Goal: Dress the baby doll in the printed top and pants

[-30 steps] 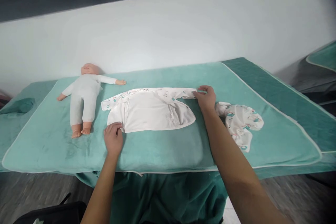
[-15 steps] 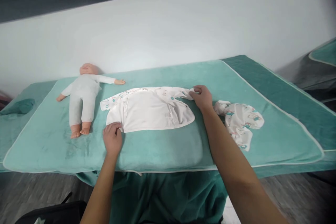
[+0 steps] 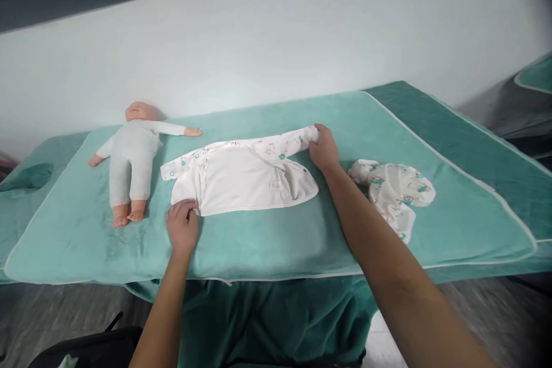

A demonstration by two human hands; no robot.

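A white baby shirt (image 3: 241,178) with printed long sleeves lies spread on the green bed cover (image 3: 267,241), its plain inner side facing up. At the end of the right-hand sleeve, my right hand (image 3: 324,149) is closed on the cuff, drawing it outward and up. My left hand (image 3: 181,224) rests at the lower left corner of the shirt, fingers curled together on the hem. A baby doll (image 3: 134,155) in a white suit lies on its back to the left, arms spread.
A crumpled printed baby garment (image 3: 397,190) lies to the right, partly behind my right forearm. A white wall (image 3: 259,46) rises behind the bed. Dark green cloth (image 3: 271,322) hangs at the front edge, and a black bag (image 3: 86,351) is on the lower left.
My right hand has moved up and slightly left, still with the cuff, so the sleeve is straighter and angled upward. My left hand stays on the hem. The view has shifted slightly.
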